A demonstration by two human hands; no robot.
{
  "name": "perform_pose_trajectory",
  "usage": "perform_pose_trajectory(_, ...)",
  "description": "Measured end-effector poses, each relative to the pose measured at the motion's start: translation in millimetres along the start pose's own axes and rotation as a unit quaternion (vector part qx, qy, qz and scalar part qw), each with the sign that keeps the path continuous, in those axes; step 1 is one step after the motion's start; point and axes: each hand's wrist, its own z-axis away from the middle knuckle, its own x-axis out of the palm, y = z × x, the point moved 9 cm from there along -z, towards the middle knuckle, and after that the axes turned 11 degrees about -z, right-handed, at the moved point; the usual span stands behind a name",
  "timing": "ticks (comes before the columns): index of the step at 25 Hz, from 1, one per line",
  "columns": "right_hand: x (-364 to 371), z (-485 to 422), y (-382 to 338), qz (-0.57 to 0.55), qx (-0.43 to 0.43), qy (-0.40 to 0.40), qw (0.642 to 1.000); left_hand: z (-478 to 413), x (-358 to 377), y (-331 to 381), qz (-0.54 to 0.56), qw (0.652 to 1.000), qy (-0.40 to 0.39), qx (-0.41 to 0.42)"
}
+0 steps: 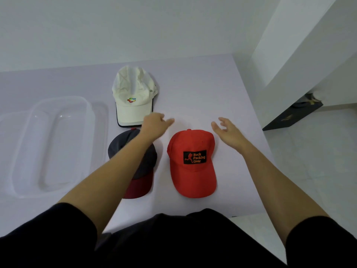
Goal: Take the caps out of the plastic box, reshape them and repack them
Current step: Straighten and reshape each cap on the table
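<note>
Three caps lie on the white table (193,84). A cream cap (133,97) with a small coloured logo lies farthest from me. A dark grey cap with a maroon brim (143,182) lies near left, partly hidden under my left forearm. A red cap (193,163) with a black "Back Packing Gear" patch lies near right. The clear plastic box (52,146) stands empty at the left. My left hand (156,124) hovers just beyond the red cap's upper left, fingers loosely spread. My right hand (228,130) hovers at the red cap's upper right, open. Neither hand touches a cap.
The table's right edge runs diagonally, with a pale tiled floor (309,161) beyond it. A dark flat object (293,117) lies on the floor by the white wall. My black clothing (173,244) fills the bottom of the view.
</note>
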Motion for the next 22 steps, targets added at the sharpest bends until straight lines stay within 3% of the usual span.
perform_pose_trajectory(5,2.0,-14.3,-59.0,0.077,-0.092,0.016,0.993,-20.7,-60.5,-15.2,0.023,0.998,0.065,0.012)
perform_pose_trajectory(11,97.8,-24.5,-123.9,0.163,-0.198,-0.059,0.965,-26.2,-76.1,-35.9,-0.041,0.996,0.066,0.032)
perform_pose_trajectory(17,185.1,-41.3,-148.6,0.245,-0.197,-0.123,0.941,-21.9,-88.7,-76.2,-0.139,0.986,0.08,0.056)
perform_pose_trajectory(22,226.0,-66.6,-149.3,0.34,-0.157,-0.142,0.916,-47.2,-78.5,-112.4,-0.194,0.978,0.021,0.07)
